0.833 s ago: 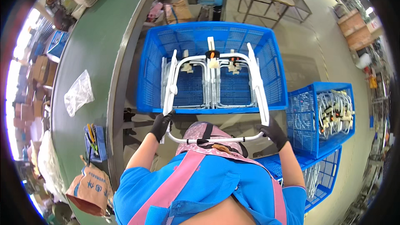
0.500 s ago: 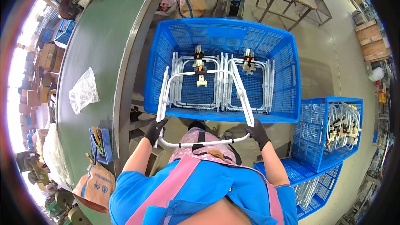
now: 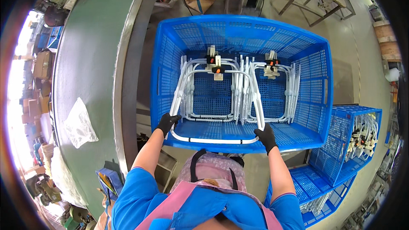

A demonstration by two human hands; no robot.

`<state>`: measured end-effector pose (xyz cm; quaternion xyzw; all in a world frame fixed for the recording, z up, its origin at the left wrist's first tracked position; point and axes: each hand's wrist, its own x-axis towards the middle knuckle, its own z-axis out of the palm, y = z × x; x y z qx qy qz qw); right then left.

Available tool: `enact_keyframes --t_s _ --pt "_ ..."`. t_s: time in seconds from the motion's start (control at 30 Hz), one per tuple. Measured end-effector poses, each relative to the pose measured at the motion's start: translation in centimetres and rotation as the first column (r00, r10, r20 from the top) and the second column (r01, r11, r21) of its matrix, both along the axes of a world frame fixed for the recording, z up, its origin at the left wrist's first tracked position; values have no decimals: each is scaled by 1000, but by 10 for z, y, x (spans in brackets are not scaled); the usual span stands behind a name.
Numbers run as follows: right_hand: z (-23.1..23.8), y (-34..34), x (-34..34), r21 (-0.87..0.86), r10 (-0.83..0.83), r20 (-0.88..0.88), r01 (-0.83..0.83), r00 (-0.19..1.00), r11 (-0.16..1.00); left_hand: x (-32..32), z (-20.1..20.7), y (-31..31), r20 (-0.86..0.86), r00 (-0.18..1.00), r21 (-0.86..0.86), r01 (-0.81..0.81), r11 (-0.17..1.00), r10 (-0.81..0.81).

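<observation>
Gripping a white tubular frame (image 3: 213, 140) from both sides, two black-gloved hands are showing in the head view. Around the tubing near its lower left corner the left hand (image 3: 168, 123) is closing its fingers; at the lower right corner the right hand (image 3: 266, 138) is clasping it likewise. Over the left part of a large blue crate (image 3: 243, 19) the frame is sitting, its near bar lying just inside the crate's near rim. On its far bar it is carrying a black-and-orange clip (image 3: 218, 70). Whether it is touching the stacked frames (image 3: 294, 89) behind it, I cannot tell. Those are standing in two groups inside the crate. To the right, a smaller blue crate (image 3: 330, 138) is holding more white frames (image 3: 362, 138). On the left, a clear plastic bag (image 3: 80, 123) is lying on a green table (image 3: 98, 59).
</observation>
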<state>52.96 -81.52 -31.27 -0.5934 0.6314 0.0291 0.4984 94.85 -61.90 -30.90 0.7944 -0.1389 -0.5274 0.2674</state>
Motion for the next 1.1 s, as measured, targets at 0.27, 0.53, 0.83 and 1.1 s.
enact_keyframes --t_s 0.27,0.53,0.83,1.1 --pt "-58 -11 24 -125 61 41 -55 997 991 30 -44 -20 -37 999 55 -18 998 20" --pt "-74 -25 40 -175 210 -127 -231 969 957 53 -116 -17 366 900 156 191 969 -237" --pt "-2 30 -20 -136 372 -259 -415 891 900 -4 -172 119 163 461 286 824 489 -872" --pt "67 78 -114 -189 149 -179 -183 972 965 -75 -113 59 390 134 186 957 220 -911"
